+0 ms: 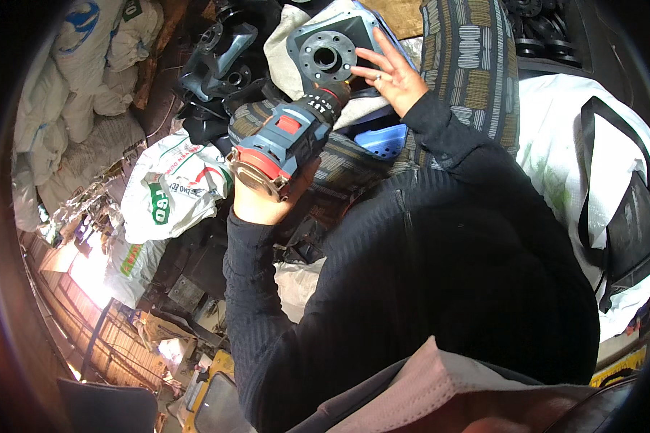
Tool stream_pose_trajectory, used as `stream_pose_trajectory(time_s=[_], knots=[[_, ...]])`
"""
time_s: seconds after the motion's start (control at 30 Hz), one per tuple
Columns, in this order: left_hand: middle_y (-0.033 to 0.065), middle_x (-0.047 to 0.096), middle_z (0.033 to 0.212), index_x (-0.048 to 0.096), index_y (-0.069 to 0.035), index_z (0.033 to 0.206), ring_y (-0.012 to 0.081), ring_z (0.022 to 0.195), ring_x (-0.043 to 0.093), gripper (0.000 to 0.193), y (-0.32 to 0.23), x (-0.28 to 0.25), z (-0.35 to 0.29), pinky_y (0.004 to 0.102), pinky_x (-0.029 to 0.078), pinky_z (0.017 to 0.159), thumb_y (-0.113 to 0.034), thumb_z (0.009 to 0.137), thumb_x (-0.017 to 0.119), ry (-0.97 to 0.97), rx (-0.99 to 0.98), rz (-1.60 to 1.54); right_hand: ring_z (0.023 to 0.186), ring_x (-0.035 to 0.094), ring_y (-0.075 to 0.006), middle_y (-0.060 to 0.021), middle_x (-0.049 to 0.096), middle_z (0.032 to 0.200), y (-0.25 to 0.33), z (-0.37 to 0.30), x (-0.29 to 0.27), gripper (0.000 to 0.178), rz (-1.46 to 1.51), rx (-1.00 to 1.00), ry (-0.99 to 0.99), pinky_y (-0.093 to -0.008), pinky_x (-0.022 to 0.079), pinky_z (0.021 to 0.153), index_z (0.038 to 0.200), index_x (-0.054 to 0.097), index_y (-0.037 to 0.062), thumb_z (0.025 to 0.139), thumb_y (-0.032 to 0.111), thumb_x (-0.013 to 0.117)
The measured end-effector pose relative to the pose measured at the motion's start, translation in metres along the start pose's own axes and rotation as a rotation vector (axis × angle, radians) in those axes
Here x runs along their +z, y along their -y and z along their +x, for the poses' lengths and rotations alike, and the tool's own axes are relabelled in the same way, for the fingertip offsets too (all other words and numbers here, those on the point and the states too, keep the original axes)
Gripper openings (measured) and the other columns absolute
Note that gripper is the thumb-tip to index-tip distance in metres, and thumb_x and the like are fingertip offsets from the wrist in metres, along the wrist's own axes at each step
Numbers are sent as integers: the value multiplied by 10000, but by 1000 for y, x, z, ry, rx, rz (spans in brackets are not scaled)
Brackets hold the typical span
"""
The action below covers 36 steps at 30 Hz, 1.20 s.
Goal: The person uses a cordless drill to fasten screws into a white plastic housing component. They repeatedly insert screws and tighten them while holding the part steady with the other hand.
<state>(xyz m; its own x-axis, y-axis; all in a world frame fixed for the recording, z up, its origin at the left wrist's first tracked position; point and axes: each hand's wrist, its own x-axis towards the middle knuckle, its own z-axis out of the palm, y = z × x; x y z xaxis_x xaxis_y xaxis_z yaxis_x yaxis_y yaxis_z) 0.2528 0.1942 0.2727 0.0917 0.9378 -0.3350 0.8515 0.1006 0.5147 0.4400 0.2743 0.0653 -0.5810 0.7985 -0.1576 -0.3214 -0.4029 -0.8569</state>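
Note:
My left hand (267, 206) is wrapped round the grip of a blue-and-red cordless drill (285, 137); the drill's body hides most of the fingers. Its black chuck points up and to the right, at the lower edge of a grey metal part (308, 47). This part has a squarish plate and a round flange with a centre hole and smaller holes around it. My right hand (399, 83) is open, fingers spread over the flange's right side. Whether the fingertips touch the metal I cannot tell. Pale cloth (285, 54) lies beside the part.
Patterned fabric (473, 72) covers my legs around the part, with a blue clog (383, 141) between. Similar dark metal parts (224, 61) are heaped at the far left. White sacks (177, 184) stand at left, and a large white bag (556, 137) with black straps at right.

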Motion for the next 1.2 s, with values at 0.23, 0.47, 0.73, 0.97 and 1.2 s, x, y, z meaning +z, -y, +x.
stream_pose_trajectory(time_s=[0.23,0.47,0.73,0.97,1.2], knots=[[100,658,997,627,-61,1068,269,899,644,365,-8,5,-22,375,497,800,-152,737,751,-2,-131,-232,1175,558,-282,-170,411,1422,26,-5,13,916,-387,-242,197,-285,476,898,1504,13,224,748,-208,298],[101,664,996,624,-52,1079,263,906,648,390,-2,-1,-30,368,506,796,-145,725,756,-3,-2,-162,1139,580,-286,-181,478,1356,27,-6,17,888,-538,-404,290,-313,475,963,1493,97,144,733,-235,357],[106,654,1006,623,-58,1062,281,927,640,374,-4,-2,-26,380,506,813,-160,723,745,45,105,135,1127,589,-286,-159,444,1394,33,-4,17,865,-557,-379,309,-310,490,938,1494,84,145,762,-219,364],[83,670,955,639,-63,1036,250,869,653,331,-1,-13,-28,365,508,779,-136,732,750,22,-112,-70,1121,594,-278,-183,453,1380,31,1,17,879,-582,-412,303,-304,498,914,1496,35,156,763,-209,353],[65,665,889,646,-66,1029,207,769,645,301,2,-13,-26,343,506,675,-111,744,731,-14,-19,-76,1134,582,-285,-186,471,1361,30,0,19,885,-568,-373,326,-313,481,953,1495,28,158,760,-209,356]])
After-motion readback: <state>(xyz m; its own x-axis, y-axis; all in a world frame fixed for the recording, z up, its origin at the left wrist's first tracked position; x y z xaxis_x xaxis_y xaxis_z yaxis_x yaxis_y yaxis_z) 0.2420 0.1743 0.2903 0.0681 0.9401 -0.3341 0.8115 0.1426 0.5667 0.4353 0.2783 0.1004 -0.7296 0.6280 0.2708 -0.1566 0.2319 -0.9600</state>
